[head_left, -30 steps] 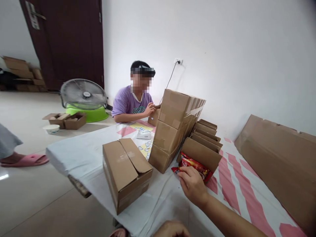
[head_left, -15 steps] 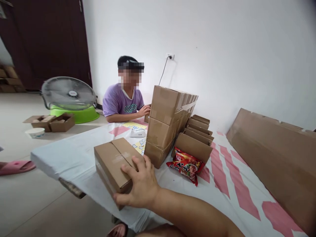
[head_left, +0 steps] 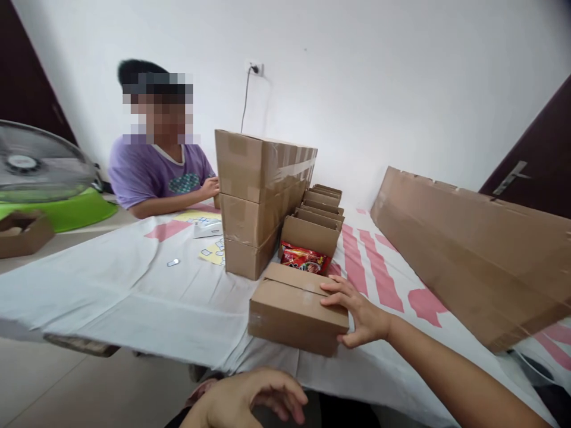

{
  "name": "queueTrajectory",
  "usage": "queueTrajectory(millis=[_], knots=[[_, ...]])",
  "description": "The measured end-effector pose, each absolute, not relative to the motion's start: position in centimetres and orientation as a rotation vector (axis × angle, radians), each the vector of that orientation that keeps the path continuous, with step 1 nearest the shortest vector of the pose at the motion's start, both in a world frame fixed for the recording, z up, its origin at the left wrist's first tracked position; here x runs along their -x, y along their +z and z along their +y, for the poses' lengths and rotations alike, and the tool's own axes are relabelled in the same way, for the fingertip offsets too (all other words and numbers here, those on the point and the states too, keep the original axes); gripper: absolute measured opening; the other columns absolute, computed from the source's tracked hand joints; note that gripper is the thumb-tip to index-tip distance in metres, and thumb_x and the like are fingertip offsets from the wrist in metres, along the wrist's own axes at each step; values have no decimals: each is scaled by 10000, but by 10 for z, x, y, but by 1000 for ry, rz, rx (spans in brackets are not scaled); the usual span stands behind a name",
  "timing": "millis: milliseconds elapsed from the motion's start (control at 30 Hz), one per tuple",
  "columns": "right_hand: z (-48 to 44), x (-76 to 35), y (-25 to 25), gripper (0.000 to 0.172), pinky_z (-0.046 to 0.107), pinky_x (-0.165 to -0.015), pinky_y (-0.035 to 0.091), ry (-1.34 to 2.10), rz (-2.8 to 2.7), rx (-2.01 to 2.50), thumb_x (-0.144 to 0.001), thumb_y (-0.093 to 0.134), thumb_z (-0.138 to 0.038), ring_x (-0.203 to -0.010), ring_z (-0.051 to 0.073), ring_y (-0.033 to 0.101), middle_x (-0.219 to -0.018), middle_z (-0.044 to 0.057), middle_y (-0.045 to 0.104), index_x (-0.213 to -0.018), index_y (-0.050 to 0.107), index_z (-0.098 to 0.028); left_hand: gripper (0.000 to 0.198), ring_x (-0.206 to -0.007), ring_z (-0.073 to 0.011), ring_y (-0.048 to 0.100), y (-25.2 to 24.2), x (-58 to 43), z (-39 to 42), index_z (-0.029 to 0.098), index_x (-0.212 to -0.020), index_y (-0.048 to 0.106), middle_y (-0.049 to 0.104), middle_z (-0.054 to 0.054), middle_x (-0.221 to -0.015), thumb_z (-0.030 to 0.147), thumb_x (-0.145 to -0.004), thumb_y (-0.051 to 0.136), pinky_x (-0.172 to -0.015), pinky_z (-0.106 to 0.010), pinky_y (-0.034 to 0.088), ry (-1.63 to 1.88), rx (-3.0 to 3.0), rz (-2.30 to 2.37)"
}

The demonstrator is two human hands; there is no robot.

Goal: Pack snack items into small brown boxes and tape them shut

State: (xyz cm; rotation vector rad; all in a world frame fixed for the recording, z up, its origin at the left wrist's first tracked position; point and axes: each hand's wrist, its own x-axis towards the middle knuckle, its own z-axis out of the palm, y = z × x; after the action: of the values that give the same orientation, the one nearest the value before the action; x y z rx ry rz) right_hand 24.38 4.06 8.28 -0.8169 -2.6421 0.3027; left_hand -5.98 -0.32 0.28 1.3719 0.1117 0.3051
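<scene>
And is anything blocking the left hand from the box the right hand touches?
Nothing visible blocks it: only white cloth shows between the left hand and the box at the right hand.

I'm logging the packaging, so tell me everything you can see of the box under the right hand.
The box is plain brown, apparently cardboard, and longer than tall. Its top flaps are folded down, meeting at a narrow dark seam, with a shiny, tape-like patch across it. It is roughly level near the table's near edge, in front of the red packet. The right hand grips its right end.
</scene>
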Motion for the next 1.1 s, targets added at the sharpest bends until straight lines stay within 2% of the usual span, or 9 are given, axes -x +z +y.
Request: queueTrajectory(millis=[133,267,400,467,533,600,733,900,1100], knots=[[14,-281,81,697,554,-1149,88,305,-2575,952,-638,689,-302,-1414,315,224,-1445,124,400,-1289,446,-236,747,-1120,-282,615,0,64,-2,247,-1254,569,680,-110,-1178,511,-602,819,-912,-361,470,349,-1278,52],[4,-287,77,679,560,-1151,70,325,-2517,980,-645,681,-281,-1407,313,253,-1444,115,421,-1283,453,-239,646,-1007,-304,667,-3,62,-3,251,-1221,590,701,-113,-1097,551,-672,751,-773,-351,518,589,-1208,9],[4,-286,70,664,568,-1148,70,363,-2460,954,-660,691,-315,-1403,314,266,-1427,107,455,-1282,468,-243,419,-781,-235,673,-11,60,-1,236,-1044,675,707,-70,-922,571,-812,578,-670,-314,499,1075,-1172,240],[5,-288,68,665,574,-1142,98,391,-2434,947,-665,694,-324,-1418,317,227,-1424,101,465,-1289,475,-249,342,-715,-191,627,-12,59,7,226,-931,694,686,-42,-811,532,-823,583,-644,-277,475,1340,-1175,504],[7,-292,66,665,581,-1131,135,438,-2416,946,-663,701,-337,-1431,324,185,-1424,96,469,-1288,490,-256,282,-805,-202,610,-6,58,17,218,-870,693,669,-43,-828,485,-791,645,-707,-279,479,1524,-1229,810],[9,-296,66,656,586,-1121,169,499,-2411,948,-657,710,-352,-1436,331,160,-1426,89,470,-1276,510,-263,267,-1010,-248,577,7,53,29,222,-888,687,648,-67,-996,459,-765,680,-855,-328,468,1575,-1366,1032],[11,-299,64,649,580,-1118,197,544,-2398,946,-654,717,-370,-1435,333,161,-1433,81,462,-1263,519,-268,348,-1288,-309,417,31,32,50,250,-1057,661,485,-95,-1353,484,-803,616,-1070,-458,331,1394,-1691,1023],[2,-294,54,670,573,-1118,226,275,-2430,1009,-732,648,-396,-1433,332,172,-1455,110,424,-1347,440,-236,545,-1383,-356,300,18,13,65,234,-1238,575,371,-107,-1490,584,-825,515,-1137,-538,197,1323,-1656,848],[-23,-306,56,785,583,-1125,220,-80,-2437,1199,-828,564,-564,-1394,352,282,-1481,150,383,-1464,280,-201,585,-1428,-324,215,12,14,60,233,-1343,465,325,-81,-1528,546,-850,499,-1172,-491,118,1276,-1590,774]])
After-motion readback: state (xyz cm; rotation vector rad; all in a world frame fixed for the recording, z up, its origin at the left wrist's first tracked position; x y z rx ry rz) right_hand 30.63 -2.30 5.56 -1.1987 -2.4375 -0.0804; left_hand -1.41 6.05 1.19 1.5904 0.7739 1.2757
